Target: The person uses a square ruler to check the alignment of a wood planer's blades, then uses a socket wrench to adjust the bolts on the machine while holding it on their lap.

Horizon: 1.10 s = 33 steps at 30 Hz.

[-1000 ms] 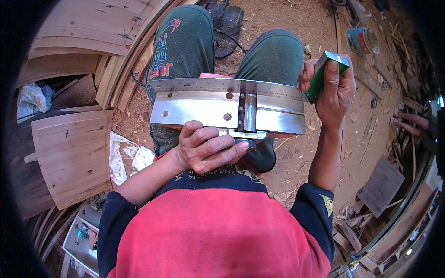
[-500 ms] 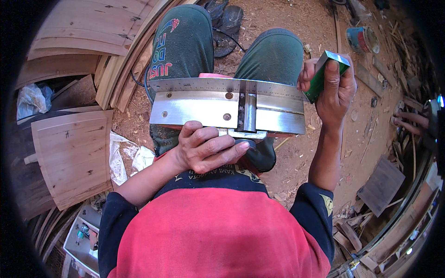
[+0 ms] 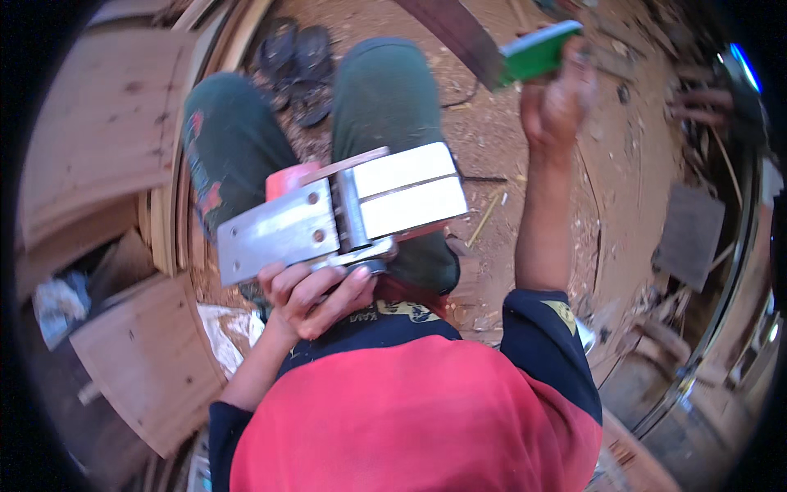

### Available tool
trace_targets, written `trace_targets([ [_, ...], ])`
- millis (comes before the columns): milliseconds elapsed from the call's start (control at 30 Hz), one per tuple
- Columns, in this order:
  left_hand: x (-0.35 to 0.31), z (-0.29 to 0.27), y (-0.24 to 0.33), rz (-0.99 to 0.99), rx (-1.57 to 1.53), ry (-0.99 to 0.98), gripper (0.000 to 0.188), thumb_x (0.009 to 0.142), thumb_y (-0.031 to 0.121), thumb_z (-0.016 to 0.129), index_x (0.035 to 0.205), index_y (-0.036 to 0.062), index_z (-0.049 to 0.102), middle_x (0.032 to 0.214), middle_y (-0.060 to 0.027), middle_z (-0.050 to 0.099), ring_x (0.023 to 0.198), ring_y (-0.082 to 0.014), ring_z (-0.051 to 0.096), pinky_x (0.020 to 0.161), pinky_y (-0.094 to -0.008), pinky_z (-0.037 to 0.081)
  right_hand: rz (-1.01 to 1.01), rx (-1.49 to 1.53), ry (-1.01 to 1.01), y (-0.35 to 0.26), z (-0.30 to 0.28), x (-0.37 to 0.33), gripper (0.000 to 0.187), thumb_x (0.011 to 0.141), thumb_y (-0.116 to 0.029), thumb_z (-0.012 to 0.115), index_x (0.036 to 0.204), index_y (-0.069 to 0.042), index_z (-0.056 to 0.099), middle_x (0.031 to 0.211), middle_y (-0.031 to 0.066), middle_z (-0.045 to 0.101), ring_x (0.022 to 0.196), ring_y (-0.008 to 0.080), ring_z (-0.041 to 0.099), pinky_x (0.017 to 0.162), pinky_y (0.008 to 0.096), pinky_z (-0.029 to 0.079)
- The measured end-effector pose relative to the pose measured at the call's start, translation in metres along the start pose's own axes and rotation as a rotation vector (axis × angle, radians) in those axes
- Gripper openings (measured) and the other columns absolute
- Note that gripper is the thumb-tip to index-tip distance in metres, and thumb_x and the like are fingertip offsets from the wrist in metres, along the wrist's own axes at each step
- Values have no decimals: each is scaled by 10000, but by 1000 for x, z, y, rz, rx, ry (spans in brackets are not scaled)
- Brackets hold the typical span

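Note:
An electric hand planer (image 3: 287,225) rests upside down across my lap, its shiny metal sole and the cutter drum gap facing up. My left hand (image 3: 311,297) is closed on its near side, fingers by the dark round knob. Out to the upper right, away from the planer, my right hand (image 3: 561,98) grips a try square (image 3: 541,56) by its green stock. The square's steel blade stretches to the upper left, past the top of the picture. Motion blurs my right fingers somewhat.
Dark sandals (image 3: 295,66) lie on the shaving-strewn floor beyond my knees. Wooden panels (image 3: 106,123) are stacked at the left, near a white plastic sheet (image 3: 225,336). At the right lie a dark flat board (image 3: 689,234) and wood scraps; another person's fingers (image 3: 705,107) appear at the rim.
The square's blade, which lay along the planer's sole, has been lifted off and swung up and away with my right hand. The planer now appears further left and tilted.

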<state>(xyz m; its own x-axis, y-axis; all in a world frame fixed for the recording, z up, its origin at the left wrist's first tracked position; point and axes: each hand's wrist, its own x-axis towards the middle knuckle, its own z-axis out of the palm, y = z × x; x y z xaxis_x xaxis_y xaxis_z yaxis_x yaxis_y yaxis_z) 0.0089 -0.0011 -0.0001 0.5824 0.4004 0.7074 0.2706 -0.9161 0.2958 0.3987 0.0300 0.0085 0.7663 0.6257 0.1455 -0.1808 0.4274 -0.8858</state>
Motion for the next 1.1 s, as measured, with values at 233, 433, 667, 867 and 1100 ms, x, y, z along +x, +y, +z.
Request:
trace_targets([
  [233, -8, -1, -4, 52, 38, -97, 625, 731, 458, 972, 1210, 268, 621, 1077, 33, 524, 991, -205, 528, 857, -412, 376, 511, -17, 397, 203, -199, -24, 331, 1047, -195, 693, 1300, -26, 562, 1131, 145, 714, 908, 283, 744, 741, 442, 648],
  [433, -10, -8, -9, 76, 62, -176, 665, 728, 438, 982, 1227, 283, 570, 1097, 31, 496, 1004, -203, 512, 862, -410, 377, 634, -500, 577, 264, -270, -81, 446, 1017, -308, 733, 1351, -56, 576, 1173, 178, 720, 909, 340, 753, 758, 465, 633],
  [667, -7, -14, -8, 34, 62, -217, 625, 727, 336, 973, 1248, 335, 627, 1109, 43, 494, 1028, -205, 499, 869, -408, 380, 787, -1588, -325, 209, -279, -144, 463, 874, -394, 826, 1211, -97, 714, 1249, 187, 687, 1144, 441, 665, 993, 497, 545],
  [867, 5, -21, -5, 36, 16, -284, 491, 781, 333, 905, 1234, 371, 719, 1129, 57, 518, 1026, -195, 493, 897, -394, 374, 589, -1854, -691, 201, -273, -165, 391, 957, -427, 706, 1174, -102, 728, 1350, 180, 662, 1234, 393, 640, 1064, 537, 486],
  [1100, 15, -21, -3, -5, 18, -258, 466, 757, 310, 852, 1213, 380, 788, 1175, 62, 563, 1038, -182, 485, 951, -397, 341, 447, -1977, -569, 179, -317, -142, 392, 1070, -410, 520, 1279, -82, 574, 1162, 233, 738, 1122, 442, 690, 1019, 597, 469],
])
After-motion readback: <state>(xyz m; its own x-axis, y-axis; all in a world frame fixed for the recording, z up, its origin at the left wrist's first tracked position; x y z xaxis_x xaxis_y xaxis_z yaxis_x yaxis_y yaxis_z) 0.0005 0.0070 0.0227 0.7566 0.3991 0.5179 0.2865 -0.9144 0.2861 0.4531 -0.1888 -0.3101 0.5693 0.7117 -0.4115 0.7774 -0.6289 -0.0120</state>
